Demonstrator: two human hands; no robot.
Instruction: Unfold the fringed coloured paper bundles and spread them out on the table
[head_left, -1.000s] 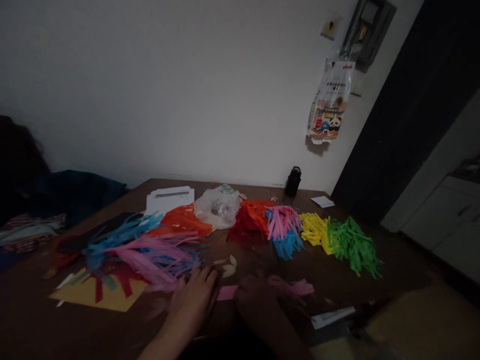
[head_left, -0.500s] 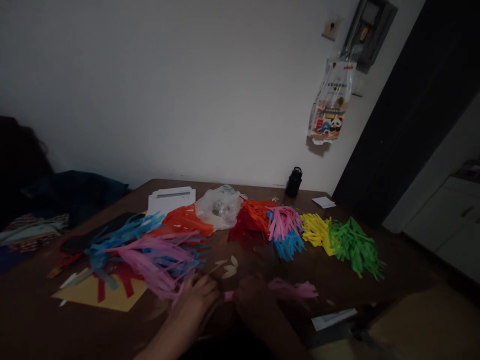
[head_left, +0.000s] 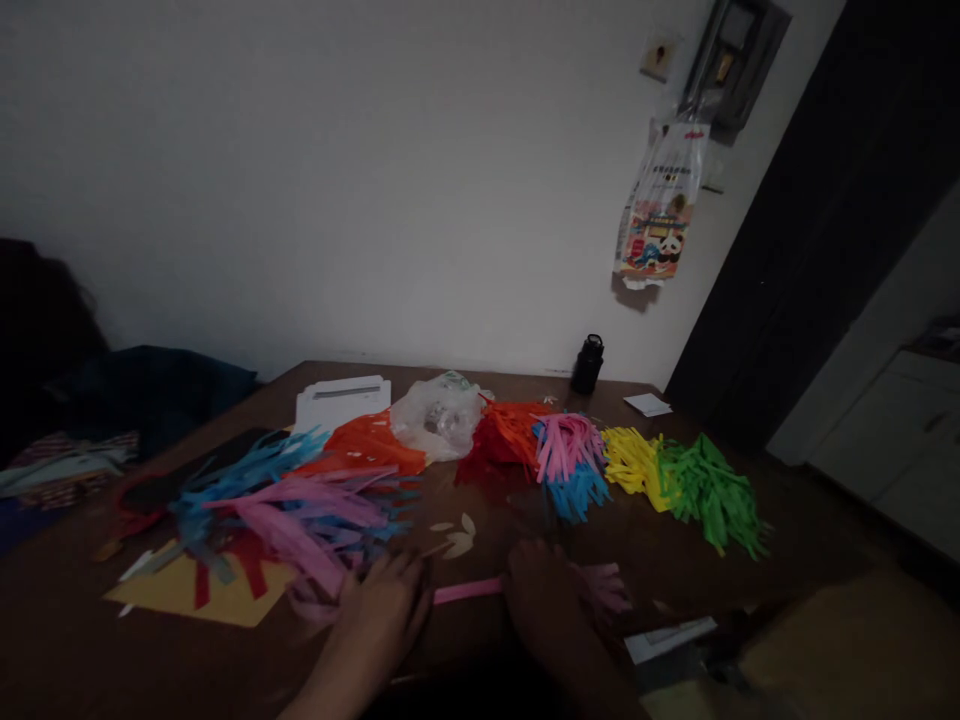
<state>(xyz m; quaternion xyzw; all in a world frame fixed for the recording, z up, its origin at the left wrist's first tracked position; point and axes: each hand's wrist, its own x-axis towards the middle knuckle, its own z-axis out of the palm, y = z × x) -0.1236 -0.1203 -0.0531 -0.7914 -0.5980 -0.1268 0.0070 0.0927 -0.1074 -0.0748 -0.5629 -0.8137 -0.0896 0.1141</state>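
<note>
A thin twisted band of pink tissue paper (head_left: 468,590) runs between my two hands, low over the brown table. My left hand (head_left: 386,600) is closed on its left end, with pink strips trailing out to the left. Fingers curled, my right hand (head_left: 536,590) grips the other end, and a pink fringe (head_left: 604,588) fans out to its right. Just beyond the hands lie a few pale leaf-shaped pieces (head_left: 460,538). Pink fringed paper (head_left: 315,520) and blue fringed paper (head_left: 255,470) are heaped to the left of my hands.
Red-orange, pink-and-blue, yellow (head_left: 637,462) and green tassels (head_left: 712,495) line the right side. Further back are a clear plastic bag (head_left: 439,415), white papers (head_left: 341,400), a black bottle (head_left: 588,364) and a white card (head_left: 647,404). A yellow sheet (head_left: 225,590) lies left.
My hands have moved apart, the right hand shifting to the right. A longer stretch of the pink twisted band shows between them.
</note>
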